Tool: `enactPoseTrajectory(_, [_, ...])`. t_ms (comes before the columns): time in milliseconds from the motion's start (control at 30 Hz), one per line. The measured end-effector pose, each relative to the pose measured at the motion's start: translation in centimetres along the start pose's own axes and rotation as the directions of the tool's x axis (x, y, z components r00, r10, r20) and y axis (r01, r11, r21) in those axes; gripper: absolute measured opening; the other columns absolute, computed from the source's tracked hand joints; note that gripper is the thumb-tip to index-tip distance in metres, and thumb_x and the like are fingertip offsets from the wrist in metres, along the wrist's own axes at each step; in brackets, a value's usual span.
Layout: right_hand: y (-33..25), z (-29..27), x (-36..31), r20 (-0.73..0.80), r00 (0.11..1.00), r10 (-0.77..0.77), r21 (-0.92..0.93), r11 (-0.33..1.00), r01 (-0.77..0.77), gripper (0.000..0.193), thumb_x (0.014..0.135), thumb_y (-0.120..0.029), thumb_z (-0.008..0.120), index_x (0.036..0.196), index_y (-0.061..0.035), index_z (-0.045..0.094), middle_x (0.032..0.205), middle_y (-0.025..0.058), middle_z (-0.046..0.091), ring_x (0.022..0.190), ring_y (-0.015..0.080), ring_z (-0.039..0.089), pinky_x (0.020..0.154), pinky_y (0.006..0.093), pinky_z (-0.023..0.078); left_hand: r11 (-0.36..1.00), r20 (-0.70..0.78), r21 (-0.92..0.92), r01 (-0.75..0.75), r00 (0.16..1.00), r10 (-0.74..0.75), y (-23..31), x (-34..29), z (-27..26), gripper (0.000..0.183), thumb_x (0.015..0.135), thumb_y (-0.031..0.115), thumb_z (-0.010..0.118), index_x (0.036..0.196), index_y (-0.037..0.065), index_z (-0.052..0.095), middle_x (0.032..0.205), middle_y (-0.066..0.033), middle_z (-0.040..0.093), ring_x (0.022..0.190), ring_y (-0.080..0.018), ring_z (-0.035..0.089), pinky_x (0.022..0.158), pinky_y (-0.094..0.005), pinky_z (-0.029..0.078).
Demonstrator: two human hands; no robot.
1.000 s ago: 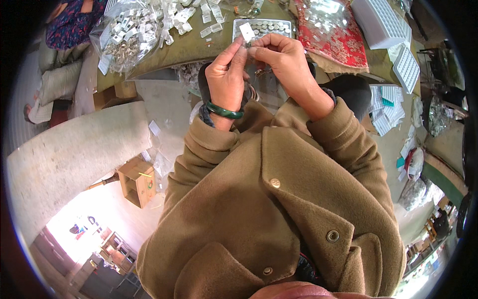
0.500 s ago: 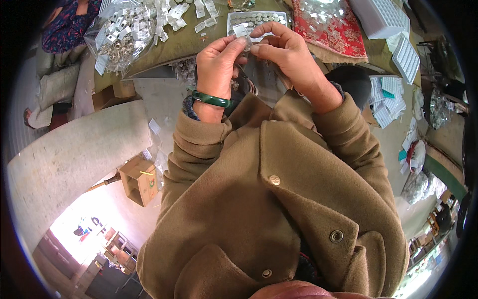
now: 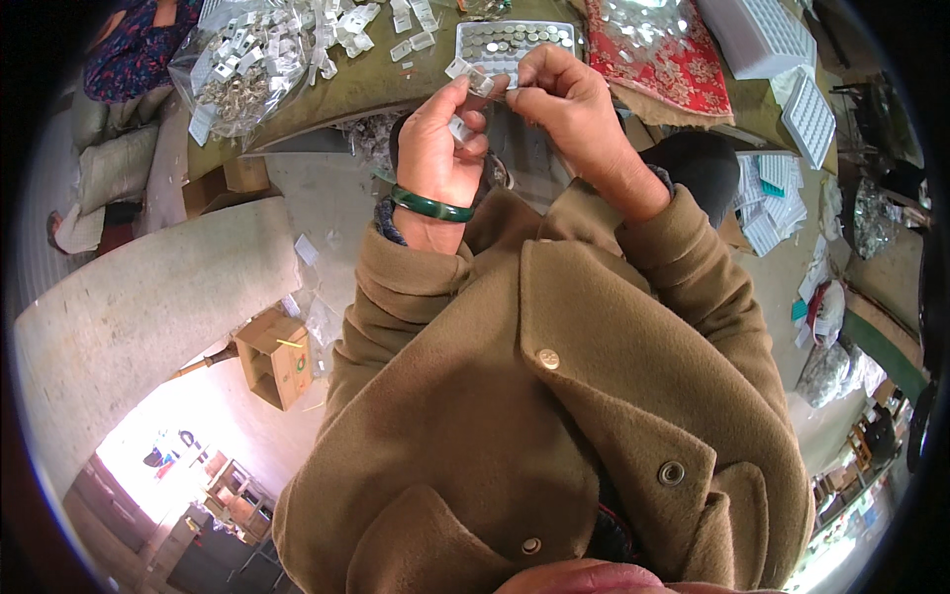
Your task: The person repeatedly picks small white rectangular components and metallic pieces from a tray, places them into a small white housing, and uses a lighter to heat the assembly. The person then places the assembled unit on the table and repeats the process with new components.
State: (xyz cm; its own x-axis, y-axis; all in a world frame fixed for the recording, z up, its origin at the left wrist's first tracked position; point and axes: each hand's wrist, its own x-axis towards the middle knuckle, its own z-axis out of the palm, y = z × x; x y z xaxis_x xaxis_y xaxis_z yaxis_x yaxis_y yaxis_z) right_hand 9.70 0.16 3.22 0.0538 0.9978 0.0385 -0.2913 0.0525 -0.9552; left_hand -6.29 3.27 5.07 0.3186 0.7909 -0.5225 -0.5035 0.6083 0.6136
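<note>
My left hand (image 3: 440, 144), with a green bangle at its wrist, holds a small clear plastic case (image 3: 471, 77) with whitish parts between thumb and forefinger. A second small clear-and-white piece (image 3: 459, 129) is tucked against its curled fingers. Close to its right, my right hand (image 3: 564, 99) is closed in a pinch, its fingertips near the case. What the pinch holds is too small to make out. Just beyond both hands lies a white tray (image 3: 458, 45) with rows of round silvery pieces.
On the table (image 3: 381, 74), a clear plastic bag (image 3: 247, 69) of small cases and metal bits lies left, beside loose clear cases (image 3: 341, 30). Red floral cloth (image 3: 683, 74) with clear pieces lies right, near stacked white trays (image 3: 757, 40). Cardboard boxes (image 3: 277, 356) stand on the floor.
My hands have drawn slightly apart. The left hand has turned, so the clear case and the second piece in its fingers show more plainly. The right hand's fingers have closed into a tighter pinch.
</note>
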Motion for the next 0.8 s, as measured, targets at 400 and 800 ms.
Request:
enactPoseTrajectory(400, [1.6, -0.6, 0.0, -0.025, 0.999, 0.038, -0.062, 0.997, -0.040, 0.013, 0.085, -0.009, 0.070, 0.093, -0.0030, 0.062, 0.079, 0.0035, 0.063, 0.074, 0.0115, 0.060, 0.067, 0.0269, 0.049, 0.882, 0.089, -0.343, 0.324, 0.945, -0.313, 0.2, 0.9, -2.0, 0.024, 0.099, 0.018, 0.058, 0.119, 0.004, 0.057, 0.116, -0.0075, 0.069, 0.076, -0.0085, 0.068, 0.045, -0.0171, 0.042])
enactPoseTrajectory(800, [-1.2, -5.2, 0.3, -0.161, 0.941, -0.298, -0.788, 0.613, 0.059, 0.011, 0.087, -0.011, 0.066, 0.093, -0.0011, 0.068, 0.085, 0.0164, 0.067, 0.073, 0.0329, 0.065, 0.066, 0.0375, 0.051, 0.994, 0.014, 0.088, 0.065, 0.998, -0.067, -2.9, 1.5, -2.7, 0.024, 0.097, 0.021, 0.062, 0.116, 0.007, 0.064, 0.106, -0.0033, 0.071, 0.090, -0.0087, 0.066, 0.070, -0.0218, 0.052])
